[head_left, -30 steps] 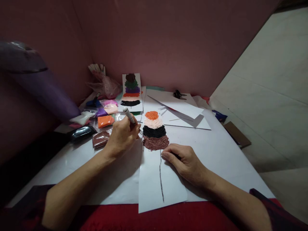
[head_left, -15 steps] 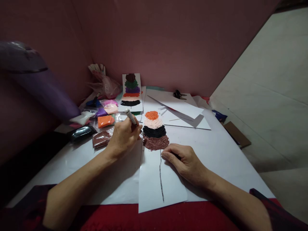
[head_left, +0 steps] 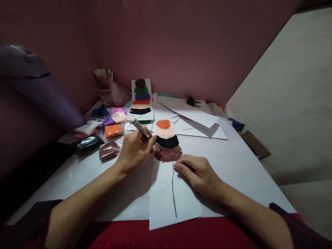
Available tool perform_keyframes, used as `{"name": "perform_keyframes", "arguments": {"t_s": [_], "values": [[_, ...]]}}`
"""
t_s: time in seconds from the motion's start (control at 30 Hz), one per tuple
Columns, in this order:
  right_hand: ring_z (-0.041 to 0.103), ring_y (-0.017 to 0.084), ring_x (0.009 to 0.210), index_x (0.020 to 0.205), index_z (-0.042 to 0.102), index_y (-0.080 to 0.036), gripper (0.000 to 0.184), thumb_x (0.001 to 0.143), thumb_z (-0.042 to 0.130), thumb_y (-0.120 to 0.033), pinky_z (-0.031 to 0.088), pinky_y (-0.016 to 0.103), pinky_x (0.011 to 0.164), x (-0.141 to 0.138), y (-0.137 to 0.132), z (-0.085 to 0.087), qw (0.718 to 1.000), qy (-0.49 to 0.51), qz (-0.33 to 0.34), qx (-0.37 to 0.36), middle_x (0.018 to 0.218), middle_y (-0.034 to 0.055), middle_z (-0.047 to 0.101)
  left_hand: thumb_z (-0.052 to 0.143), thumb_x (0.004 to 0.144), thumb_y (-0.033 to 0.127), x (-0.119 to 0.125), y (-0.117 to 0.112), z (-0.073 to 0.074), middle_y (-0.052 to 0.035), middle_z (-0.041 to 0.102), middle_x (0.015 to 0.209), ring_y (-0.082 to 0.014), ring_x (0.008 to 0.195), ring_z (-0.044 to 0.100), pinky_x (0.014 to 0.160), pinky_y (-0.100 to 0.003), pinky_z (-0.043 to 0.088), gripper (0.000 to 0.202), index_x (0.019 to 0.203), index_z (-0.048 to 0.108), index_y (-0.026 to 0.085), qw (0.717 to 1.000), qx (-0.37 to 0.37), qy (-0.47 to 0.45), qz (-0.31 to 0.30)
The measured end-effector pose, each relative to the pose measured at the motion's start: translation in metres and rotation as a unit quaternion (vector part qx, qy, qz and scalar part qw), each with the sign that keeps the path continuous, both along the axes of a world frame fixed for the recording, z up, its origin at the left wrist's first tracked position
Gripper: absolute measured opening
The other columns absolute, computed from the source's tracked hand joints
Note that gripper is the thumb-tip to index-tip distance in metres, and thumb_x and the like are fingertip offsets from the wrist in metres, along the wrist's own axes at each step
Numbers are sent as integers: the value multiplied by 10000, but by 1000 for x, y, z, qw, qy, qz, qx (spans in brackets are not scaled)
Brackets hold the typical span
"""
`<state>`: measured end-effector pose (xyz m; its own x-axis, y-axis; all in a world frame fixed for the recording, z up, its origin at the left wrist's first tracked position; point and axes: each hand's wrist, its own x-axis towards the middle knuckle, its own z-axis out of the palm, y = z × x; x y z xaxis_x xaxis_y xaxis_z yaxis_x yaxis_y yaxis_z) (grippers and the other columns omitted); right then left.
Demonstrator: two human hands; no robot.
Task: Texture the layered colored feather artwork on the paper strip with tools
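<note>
Slightly rightward since earlier, the left hand point(head_left: 136, 148) grasps a pen-like tool point(head_left: 140, 127), tilted lower, beside the clay-like shape point(head_left: 168, 153) on a white sheet point(head_left: 162, 197). Coloured bags point(head_left: 109, 151) lie near that hand. The right hand point(head_left: 198, 174) rests on the sheet, fingers curled; whether they pinch anything is unclear. Ridges line the orange, pink, black, brown bands.

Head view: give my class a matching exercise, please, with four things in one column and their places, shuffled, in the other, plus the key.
1. pen-shaped tool
2. right hand
3. orange packet
4. black line

A. between the purple packet and the brown packet
B. on the paper, below the brown band
C. in the left hand
D. beside the black line's upper end

Pairs: 1-C, 2-D, 3-A, 4-B
</note>
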<state>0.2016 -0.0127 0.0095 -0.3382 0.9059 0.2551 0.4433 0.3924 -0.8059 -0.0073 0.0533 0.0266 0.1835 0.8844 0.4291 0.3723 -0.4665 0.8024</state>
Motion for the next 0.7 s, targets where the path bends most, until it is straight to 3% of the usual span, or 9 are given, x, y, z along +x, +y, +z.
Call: {"name": "perform_keyframes", "arguments": {"t_s": [0.17, 0.3, 0.47, 0.6, 0.7], "values": [[549, 130, 603, 735, 620, -169, 218, 929, 531, -211, 449, 276, 579, 0, 0, 1, 1000, -2, 1, 1, 665, 14, 614, 649, 808, 271, 2, -2, 1, 9, 642, 511, -173, 458, 672, 444, -238, 551, 190, 760, 478, 203, 997, -63, -53, -6], [554, 128, 591, 760, 628, -165, 219, 938, 534, -251, 468, 276, 566, 0, -2, 0, 999, 46, -19, -15, 669, 10, 593, 683, 790, 246, 4, -6, 11, 13, 647, 514, -147, 443, 653, 449, -226, 555, 192, 733, 511, 184, 984, -123, -128, -18], [492, 105, 525, 946, 649, -168, 206, 957, 532, -337, 435, 252, 483, -1, -4, -3, 985, 143, -83, -46, 668, -11, 552, 705, 779, 232, 9, -15, 23, -9, 688, 565, -150, 473, 670, 461, -235, 572, 188, 719, 540, 164, 950, -199, -226, -78], [532, 117, 601, 1088, 620, -187, 245, 928, 588, -369, 469, 253, 523, -5, -3, -2, 968, 221, -68, -100, 760, 6, 595, 686, 790, 221, 15, -23, 21, -13, 689, 542, -163, 467, 671, 455, -252, 571, 183, 728, 519, 178, 949, -197, -221, -111], [526, 113, 615, 914, 642, -176, 168, 910, 611, -341, 461, 245, 537, -10, -4, 1, 966, 222, -53, -124, 731, 5, 591, 665, 801, 211, 21, -30, 18, -5, 679, 519, -165, 457, 667, 452, -261, 573, 173, 728, 509, 187, 954, -187, -199, -120]]}}
